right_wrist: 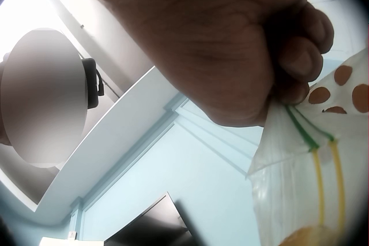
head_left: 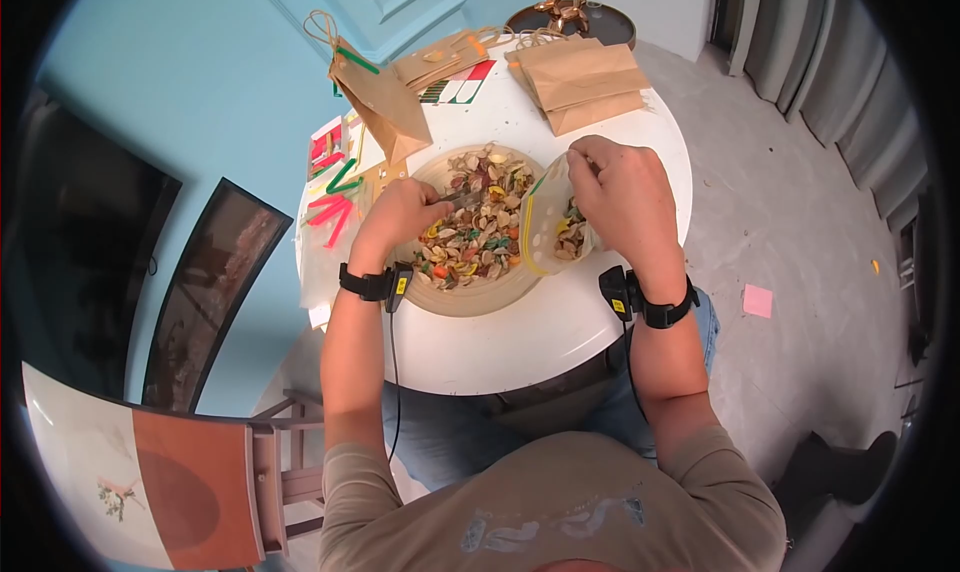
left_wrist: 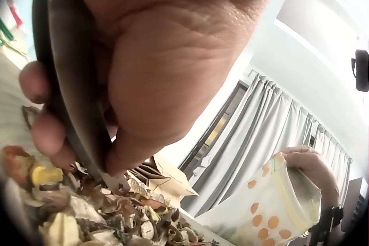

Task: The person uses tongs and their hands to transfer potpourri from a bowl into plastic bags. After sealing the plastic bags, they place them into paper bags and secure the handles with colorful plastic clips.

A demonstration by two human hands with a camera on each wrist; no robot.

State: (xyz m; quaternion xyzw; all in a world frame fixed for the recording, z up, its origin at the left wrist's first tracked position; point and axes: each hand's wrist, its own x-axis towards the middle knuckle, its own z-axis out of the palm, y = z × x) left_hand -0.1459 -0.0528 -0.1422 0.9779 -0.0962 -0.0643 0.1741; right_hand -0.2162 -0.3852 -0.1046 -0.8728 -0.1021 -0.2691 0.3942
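Observation:
A wide shallow bowl [head_left: 470, 307] on the round table holds mixed dried petals and leaves [head_left: 480, 237]. The left hand [head_left: 400, 212] grips a dark metal scoop-like tool [left_wrist: 72, 67], its lower end down among the dried pieces [left_wrist: 132, 217]. Over the bowl's right side, the right hand [head_left: 625, 192] pinches the rim of a clear zip bag [head_left: 540, 232] with dots and a yellow-green seal line. The bag's mouth gapes toward the left, and some dried pieces [head_left: 570, 240] lie inside it. In the right wrist view the fingers [right_wrist: 300, 58] curl tightly on the bag's corner [right_wrist: 288, 136].
Brown paper bags [head_left: 585, 77] stand at the table's back right, another [head_left: 380, 102] at the back left. Pink and green strips [head_left: 335, 212] lie along the left edge. A dark round tray [head_left: 610, 24] with a shiny balloon-dog figure [head_left: 563, 10] is behind the table.

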